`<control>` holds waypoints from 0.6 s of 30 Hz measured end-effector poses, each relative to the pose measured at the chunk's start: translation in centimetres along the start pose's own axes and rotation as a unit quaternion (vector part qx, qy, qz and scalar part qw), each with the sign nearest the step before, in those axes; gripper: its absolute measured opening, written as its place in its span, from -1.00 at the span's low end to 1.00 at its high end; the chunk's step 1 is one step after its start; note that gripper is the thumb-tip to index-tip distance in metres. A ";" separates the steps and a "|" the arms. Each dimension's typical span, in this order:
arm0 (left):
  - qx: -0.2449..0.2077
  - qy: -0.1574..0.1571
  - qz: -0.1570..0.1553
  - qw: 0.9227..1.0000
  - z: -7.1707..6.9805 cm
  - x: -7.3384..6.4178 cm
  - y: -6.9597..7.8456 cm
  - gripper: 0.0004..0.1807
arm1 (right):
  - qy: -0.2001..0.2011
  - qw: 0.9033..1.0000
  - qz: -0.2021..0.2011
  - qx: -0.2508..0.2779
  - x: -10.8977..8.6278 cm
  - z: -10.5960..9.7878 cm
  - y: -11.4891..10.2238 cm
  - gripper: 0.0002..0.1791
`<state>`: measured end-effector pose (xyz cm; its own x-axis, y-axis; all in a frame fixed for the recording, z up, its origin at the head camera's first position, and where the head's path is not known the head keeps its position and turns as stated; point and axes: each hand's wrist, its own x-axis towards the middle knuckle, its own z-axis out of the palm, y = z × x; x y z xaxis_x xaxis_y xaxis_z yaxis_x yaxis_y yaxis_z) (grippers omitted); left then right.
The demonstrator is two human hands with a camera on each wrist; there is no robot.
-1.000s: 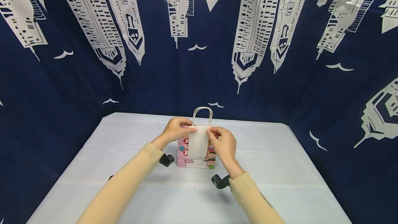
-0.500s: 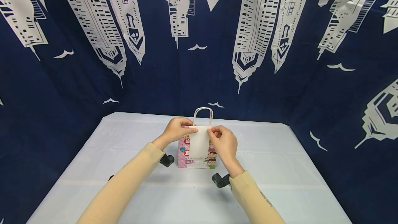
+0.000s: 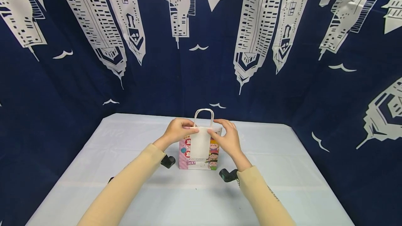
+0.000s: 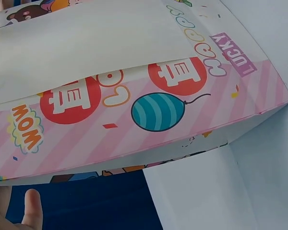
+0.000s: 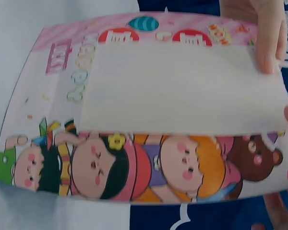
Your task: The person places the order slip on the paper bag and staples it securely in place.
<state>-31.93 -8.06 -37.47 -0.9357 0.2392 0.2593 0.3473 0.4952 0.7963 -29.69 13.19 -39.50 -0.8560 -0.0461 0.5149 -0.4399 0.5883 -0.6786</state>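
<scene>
A small paper gift bag [image 3: 184, 165] with cartoon print and white twisted handles [image 3: 204, 110] stands upright on the table. A blank white paper sheet [image 3: 200, 145] lies flat over the middle of its front, reaching up to the rim. My left hand [image 3: 180, 130] holds the top left of the bag, thumb on the sheet and fingers behind the rim. At the top right, my right hand [image 3: 227, 137] has its thumb touching the sheet's upper corner, its other fingers spread apart beyond the rim. In the right wrist view the printed characters [image 5: 182, 165] show beside the sheet.
The white table [image 3: 141, 198] spreads around the bag. A dark blue cloth [image 3: 157, 79] with white building prints hangs behind it. Black wrist cameras [image 3: 228, 175] sit under both forearms, close to the bag's lower part.
My right hand's fingers, earlier pinched together at the sheet's top right corner, have spread apart, and the wrist has shifted slightly right. My left hand and the bag stay in place.
</scene>
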 end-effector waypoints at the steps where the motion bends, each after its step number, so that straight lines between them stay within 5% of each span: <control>1: 0.000 0.000 -0.001 1.000 0.0 0.0 0.0 -0.69 | -0.019 1.000 0.008 0.012 0.2 -0.1 0.1 -0.52; 12: -0.009 -0.010 -0.001 1.000 -0.3 0.1 0.2 -0.71 | -0.126 0.986 0.038 0.099 1.4 -0.6 1.2 -0.68; 18: -0.014 -0.009 -0.002 1.000 -0.2 0.1 0.0 -0.70 | -0.136 0.986 0.024 0.090 1.6 -0.5 1.2 -0.73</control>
<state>-32.01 -8.20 -37.38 -0.9356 0.2525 0.2469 0.3419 0.4731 0.8120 -31.46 14.24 -39.28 -0.9075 -0.2504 0.3372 -0.4171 0.4425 -0.7939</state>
